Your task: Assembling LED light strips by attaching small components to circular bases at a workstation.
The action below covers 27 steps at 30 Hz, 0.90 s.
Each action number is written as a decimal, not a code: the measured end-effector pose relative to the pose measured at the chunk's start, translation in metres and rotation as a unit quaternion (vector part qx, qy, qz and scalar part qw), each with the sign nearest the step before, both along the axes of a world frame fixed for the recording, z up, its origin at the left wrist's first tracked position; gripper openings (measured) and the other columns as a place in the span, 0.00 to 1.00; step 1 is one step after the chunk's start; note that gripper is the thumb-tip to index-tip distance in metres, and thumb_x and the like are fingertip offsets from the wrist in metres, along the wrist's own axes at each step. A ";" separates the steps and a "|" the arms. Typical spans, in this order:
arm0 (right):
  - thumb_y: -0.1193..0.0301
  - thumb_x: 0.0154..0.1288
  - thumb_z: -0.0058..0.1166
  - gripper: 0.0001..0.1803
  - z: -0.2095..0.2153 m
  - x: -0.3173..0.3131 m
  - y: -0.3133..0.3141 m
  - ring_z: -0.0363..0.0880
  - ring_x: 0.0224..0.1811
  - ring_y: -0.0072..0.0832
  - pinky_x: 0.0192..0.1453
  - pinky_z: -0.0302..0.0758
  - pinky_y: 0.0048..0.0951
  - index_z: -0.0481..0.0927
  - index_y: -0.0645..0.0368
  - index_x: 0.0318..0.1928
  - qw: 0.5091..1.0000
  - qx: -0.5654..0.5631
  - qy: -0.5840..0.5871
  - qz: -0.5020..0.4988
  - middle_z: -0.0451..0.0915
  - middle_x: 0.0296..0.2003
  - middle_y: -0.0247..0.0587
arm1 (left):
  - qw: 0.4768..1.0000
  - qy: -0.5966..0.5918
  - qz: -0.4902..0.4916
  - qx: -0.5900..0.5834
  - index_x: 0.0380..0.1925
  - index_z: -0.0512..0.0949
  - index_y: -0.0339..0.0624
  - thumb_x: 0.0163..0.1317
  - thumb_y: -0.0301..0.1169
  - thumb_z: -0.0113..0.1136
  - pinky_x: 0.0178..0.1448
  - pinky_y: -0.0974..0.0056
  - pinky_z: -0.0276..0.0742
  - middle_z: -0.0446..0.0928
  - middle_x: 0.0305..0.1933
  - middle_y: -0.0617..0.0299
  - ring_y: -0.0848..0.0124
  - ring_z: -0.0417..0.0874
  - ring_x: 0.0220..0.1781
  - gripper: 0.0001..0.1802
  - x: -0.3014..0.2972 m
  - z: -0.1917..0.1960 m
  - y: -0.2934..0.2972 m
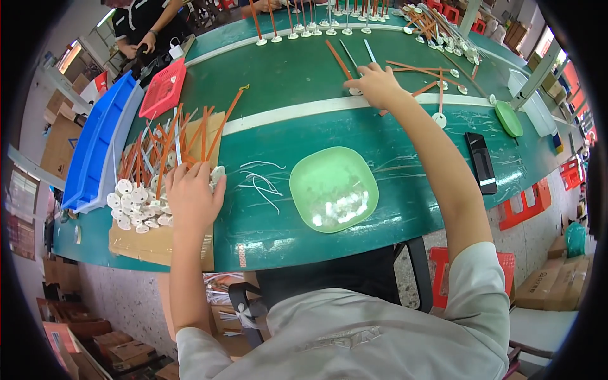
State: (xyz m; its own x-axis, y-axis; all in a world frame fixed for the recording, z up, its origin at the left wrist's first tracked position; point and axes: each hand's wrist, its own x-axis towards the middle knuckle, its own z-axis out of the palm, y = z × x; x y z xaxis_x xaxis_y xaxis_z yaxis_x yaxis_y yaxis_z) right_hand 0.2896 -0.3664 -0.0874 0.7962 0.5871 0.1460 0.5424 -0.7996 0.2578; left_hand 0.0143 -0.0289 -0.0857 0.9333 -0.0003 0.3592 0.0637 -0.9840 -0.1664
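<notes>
A pale green square bowl (334, 187) sits on the green table (285, 82) in front of the person, with a small heap of whitish translucent bits pooled toward its near right corner. To its left lie a few loose white strands (261, 183). Further left, a flat sheet of brown cardboard (158, 244) carries a pile of orange and white sticks with round white bases (149, 183), the discs bunched at the near end and the stems fanning away. The left hand (191, 195) rests on the right edge of that pile, fingers loosely curled and close together over the discs; whether it pinches one I cannot tell. The right hand (376, 84) reaches far across the white stripe (291, 111), fingers bent and drawn together on the base of a stick (354, 90) lying on the table, among other loose sticks scattered to its right. Beyond it a row of sticks (304, 25) stands upright on its bases along the far edge. At the far left, stacked long blue and grey trays (95, 152) lie on the table edge, and a red mesh basket (163, 88) sits beside them; their contents are not clear. A small round green lid (508, 118) and a black phone (481, 162) lie to the right. Brown cardboard boxes (557, 282) stand on the floor at right, and more at lower left. Another person's hands (142, 45) work at the far left corner.
</notes>
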 end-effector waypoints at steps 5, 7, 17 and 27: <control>0.71 0.63 0.57 0.13 -0.009 0.012 0.019 0.73 0.60 0.34 0.62 0.69 0.63 0.84 0.43 0.48 0.988 -0.152 -0.040 0.004 0.80 0.48 0.37 | 0.992 -0.107 -0.064 0.001 0.50 0.79 0.41 0.60 0.43 0.65 0.64 0.47 0.66 0.83 0.45 0.55 0.52 0.78 0.55 0.23 0.010 0.015 -0.019; 0.71 0.62 0.58 0.10 -0.009 0.009 0.019 0.77 0.55 0.33 0.61 0.71 0.59 0.84 0.45 0.44 0.992 -0.118 -0.044 0.023 0.81 0.44 0.36 | 0.987 -0.135 -0.082 -0.003 0.50 0.79 0.41 0.60 0.44 0.65 0.63 0.48 0.66 0.84 0.43 0.55 0.52 0.78 0.55 0.23 0.019 0.021 -0.029; 0.81 0.62 0.60 0.12 0.006 -0.137 0.045 0.84 0.42 0.32 0.48 0.78 0.28 0.82 0.62 0.47 0.687 0.671 0.160 0.228 0.81 0.39 0.43 | 0.666 0.172 -0.230 -0.688 0.60 0.74 0.36 0.72 0.43 0.55 0.53 0.66 0.78 0.79 0.56 0.52 0.67 0.84 0.50 0.25 0.077 0.005 -0.091; 0.83 0.47 0.63 0.17 -0.015 -0.160 0.049 0.82 0.37 0.35 0.36 0.80 0.31 0.86 0.60 0.41 0.765 0.511 -0.112 0.374 0.84 0.37 0.38 | 0.371 0.201 -0.289 -0.859 0.67 0.64 0.33 0.75 0.35 0.53 0.64 0.57 0.79 0.77 0.58 0.49 0.61 0.82 0.58 0.26 0.058 -0.022 -0.105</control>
